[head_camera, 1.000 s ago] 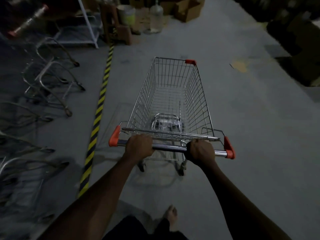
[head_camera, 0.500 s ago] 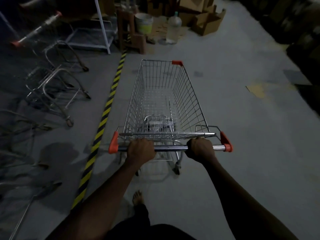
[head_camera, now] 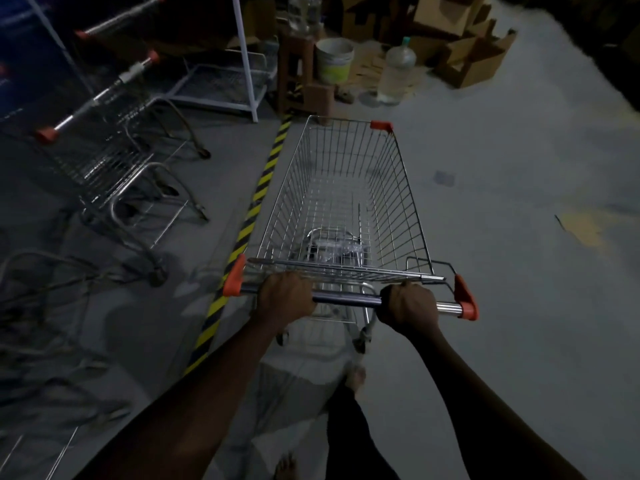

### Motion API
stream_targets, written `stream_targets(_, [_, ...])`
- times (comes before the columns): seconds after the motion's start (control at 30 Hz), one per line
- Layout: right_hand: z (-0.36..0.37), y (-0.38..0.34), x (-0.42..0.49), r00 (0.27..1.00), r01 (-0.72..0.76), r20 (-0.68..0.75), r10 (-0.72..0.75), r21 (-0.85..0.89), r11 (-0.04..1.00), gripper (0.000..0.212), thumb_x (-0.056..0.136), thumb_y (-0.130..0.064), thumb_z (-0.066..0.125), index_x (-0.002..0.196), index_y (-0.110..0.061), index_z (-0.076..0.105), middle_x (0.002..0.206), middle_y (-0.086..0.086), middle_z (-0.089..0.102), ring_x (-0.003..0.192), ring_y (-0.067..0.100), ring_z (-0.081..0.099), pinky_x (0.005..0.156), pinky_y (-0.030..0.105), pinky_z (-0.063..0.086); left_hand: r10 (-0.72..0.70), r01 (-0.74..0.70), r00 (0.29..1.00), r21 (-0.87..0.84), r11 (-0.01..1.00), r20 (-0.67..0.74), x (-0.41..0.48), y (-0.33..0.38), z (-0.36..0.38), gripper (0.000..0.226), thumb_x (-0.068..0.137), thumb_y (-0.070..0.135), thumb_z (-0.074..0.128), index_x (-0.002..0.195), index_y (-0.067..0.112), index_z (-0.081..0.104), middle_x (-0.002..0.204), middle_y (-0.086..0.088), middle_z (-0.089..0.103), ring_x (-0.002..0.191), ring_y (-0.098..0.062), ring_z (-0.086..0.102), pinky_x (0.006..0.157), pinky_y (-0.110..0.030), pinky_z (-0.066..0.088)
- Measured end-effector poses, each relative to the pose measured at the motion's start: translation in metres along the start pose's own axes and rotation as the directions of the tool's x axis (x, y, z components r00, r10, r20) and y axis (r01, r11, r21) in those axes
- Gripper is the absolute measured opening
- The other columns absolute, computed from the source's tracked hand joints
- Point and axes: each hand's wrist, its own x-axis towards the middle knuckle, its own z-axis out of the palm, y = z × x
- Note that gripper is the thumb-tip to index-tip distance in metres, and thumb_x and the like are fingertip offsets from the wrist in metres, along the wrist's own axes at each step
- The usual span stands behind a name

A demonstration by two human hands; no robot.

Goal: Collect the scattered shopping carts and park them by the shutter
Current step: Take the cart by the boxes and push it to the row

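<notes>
A wire shopping cart [head_camera: 346, 188] with orange corner caps stands in front of me on the grey floor, its basket empty. My left hand [head_camera: 285, 297] grips the left part of its handle bar and my right hand [head_camera: 408, 306] grips the right part. Other carts [head_camera: 104, 147] with orange-tipped handles stand in a row at the left, beyond the yellow-black floor stripe [head_camera: 256, 206]. No shutter can be made out in this dim view.
Ahead stand a white bucket [head_camera: 334, 60], a clear water jug [head_camera: 396, 76], a brown stool [head_camera: 298, 71] and cardboard boxes [head_camera: 471, 60]. A white rack [head_camera: 228, 84] stands at the upper left. Open concrete floor [head_camera: 519, 271] lies to the right.
The cart has rolled forward along the stripe; the bucket, jug and boxes are nearer, and more of the parked carts show at the left. Both hands keep their grip.
</notes>
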Motion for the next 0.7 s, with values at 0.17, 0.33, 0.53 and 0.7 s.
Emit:
stream_targets(0.17, [-0.001,0.02,0.118,0.998,0.059,-0.039,-0.057,0.034,0.998,0.022,0.062,-0.034,0.067,0.059,-0.014,0.061,0.052,0.006,0.06,0.044,0.03,0.059,0.048,0.025,0.035,-0.068,0.068,0.996,-0.011,0.998,0.053,0.104,-0.025,-0.023,0.041,0.082,0.051,0.055,0.108,0.023,0.067,0.106,-0.002,0.069,0.1,-0.024,0.065,0.086,-0.034,0.047])
stream_targets(0.33, [0.0,0.037,0.228,0.984,0.145,-0.109,-0.138,0.059,0.988,0.023,0.057,-0.029,0.072,0.053,-0.015,0.055,0.046,0.007,0.05,0.034,0.025,0.047,0.043,0.025,0.029,-0.128,0.13,0.99,-0.028,0.991,0.054,0.19,-0.049,-0.056,0.038,0.08,0.047,0.057,0.103,0.02,0.069,0.102,0.0,0.071,0.095,-0.023,0.067,0.083,-0.032,0.05])
stream_targets(0.53, [0.005,0.043,0.343,0.958,0.239,-0.178,-0.224,0.067,0.969,0.018,0.057,-0.031,0.06,0.05,-0.015,0.055,0.044,0.008,0.05,0.033,0.025,0.048,0.042,0.024,0.034,-0.162,0.164,0.983,-0.009,0.986,0.091,0.283,-0.085,-0.067,0.038,0.084,0.044,0.053,0.114,0.023,0.065,0.107,0.0,0.069,0.102,-0.022,0.063,0.09,-0.036,0.045])
stream_targets(0.7, [0.001,0.042,0.443,0.959,0.25,-0.152,-0.24,0.048,0.967,0.026,0.063,-0.04,0.058,0.052,-0.017,0.056,0.046,0.004,0.053,0.036,0.026,0.052,0.042,0.025,0.04,-0.21,0.214,0.975,-0.054,0.975,0.066,0.365,-0.123,-0.07,0.032,0.08,0.04,0.052,0.098,0.019,0.068,0.098,-0.002,0.071,0.097,-0.023,0.066,0.084,-0.031,0.049])
